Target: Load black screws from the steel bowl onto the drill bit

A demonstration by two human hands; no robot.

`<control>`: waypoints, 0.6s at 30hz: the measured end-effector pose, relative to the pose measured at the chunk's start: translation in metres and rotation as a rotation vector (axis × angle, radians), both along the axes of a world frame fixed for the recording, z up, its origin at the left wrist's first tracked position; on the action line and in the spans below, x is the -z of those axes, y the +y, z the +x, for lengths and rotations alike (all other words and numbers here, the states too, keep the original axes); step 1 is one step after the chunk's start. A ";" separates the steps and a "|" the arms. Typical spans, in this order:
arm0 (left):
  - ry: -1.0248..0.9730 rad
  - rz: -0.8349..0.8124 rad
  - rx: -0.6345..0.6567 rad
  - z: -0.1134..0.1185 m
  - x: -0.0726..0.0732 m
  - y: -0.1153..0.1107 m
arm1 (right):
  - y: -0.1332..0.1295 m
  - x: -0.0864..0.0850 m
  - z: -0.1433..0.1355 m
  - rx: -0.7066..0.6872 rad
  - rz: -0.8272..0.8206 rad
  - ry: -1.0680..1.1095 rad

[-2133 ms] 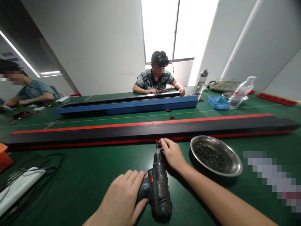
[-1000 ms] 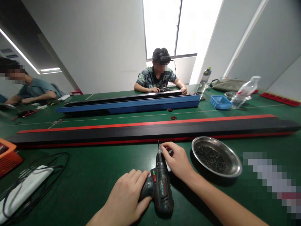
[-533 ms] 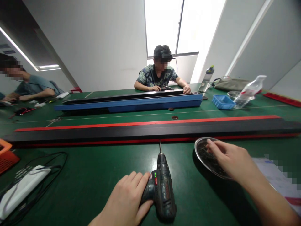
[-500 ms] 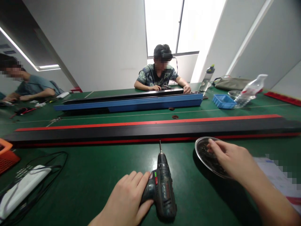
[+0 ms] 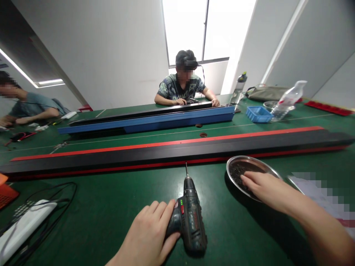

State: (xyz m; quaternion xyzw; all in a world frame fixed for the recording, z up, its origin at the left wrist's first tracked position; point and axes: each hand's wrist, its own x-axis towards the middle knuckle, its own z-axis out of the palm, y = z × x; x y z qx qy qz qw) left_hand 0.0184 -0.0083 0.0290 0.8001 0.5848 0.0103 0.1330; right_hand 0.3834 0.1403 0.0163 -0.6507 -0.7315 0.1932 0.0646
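My left hand (image 5: pixel 151 232) is wrapped round the handle of a dark cordless drill (image 5: pixel 194 221), which lies on its side with its bit pointing away from me. The bit's tip is close to the near red edge of a long black and red bar (image 5: pixel 155 154) that spans the table. To the right, my right hand (image 5: pixel 263 186) reaches into a round metal dish (image 5: pixel 274 173) of small dark pieces. Its fingers are bunched together among them, and what they hold, if anything, is too small to make out.
Behind the bar lies a long blue and black bar (image 5: pixel 155 122), with a person seated beyond it. A blue basket (image 5: pixel 259 114) and plastic bottle (image 5: pixel 290 99) stand back right. At left are an orange basket (image 5: pixel 8 194), white power strip (image 5: pixel 27 225) and cables. Another person sits far left.
My right hand has lowered deeper into the dish, its fingertips now among the dark pieces. The view has shifted slightly. My left hand keeps its hold on the drill.
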 end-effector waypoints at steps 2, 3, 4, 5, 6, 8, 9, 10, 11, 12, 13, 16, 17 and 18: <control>0.006 -0.008 0.002 0.000 -0.001 0.001 | -0.002 -0.004 -0.002 -0.045 -0.051 0.018; 0.011 -0.010 0.001 0.001 -0.001 0.001 | -0.002 -0.005 -0.002 -0.061 -0.069 0.024; 0.019 -0.014 0.001 0.001 -0.001 0.001 | -0.003 -0.007 -0.003 -0.069 -0.079 0.027; 0.029 -0.021 0.002 0.001 -0.001 0.001 | -0.003 -0.008 -0.004 -0.071 -0.084 0.029; 0.040 -0.029 0.002 0.001 -0.001 0.001 | -0.004 -0.009 -0.005 -0.071 -0.086 0.030; 0.067 -0.049 0.002 0.001 -0.001 0.000 | -0.005 -0.011 -0.006 -0.072 -0.092 0.023; 0.078 -0.053 0.002 0.001 -0.001 0.000 | -0.005 -0.012 -0.006 -0.074 -0.092 0.017; 0.083 -0.050 0.001 0.002 0.000 -0.001 | -0.006 -0.012 -0.007 -0.076 -0.090 0.011; 0.084 -0.041 0.000 0.002 0.000 -0.001 | -0.007 -0.013 -0.006 -0.079 -0.088 0.008; 0.081 -0.028 -0.001 0.002 0.000 -0.001 | -0.007 -0.013 -0.006 -0.083 -0.084 0.008; 0.077 -0.016 -0.001 0.002 0.000 -0.002 | -0.007 -0.013 -0.005 -0.088 -0.076 0.008; 0.071 -0.016 0.000 0.002 0.000 -0.003 | -0.006 -0.010 -0.002 -0.101 -0.019 0.005; 0.073 -0.025 0.002 0.001 -0.001 -0.003 | -0.006 -0.009 -0.001 -0.108 0.011 0.000; 0.076 -0.032 0.003 0.001 -0.001 -0.003 | -0.005 -0.007 0.000 -0.116 0.040 -0.003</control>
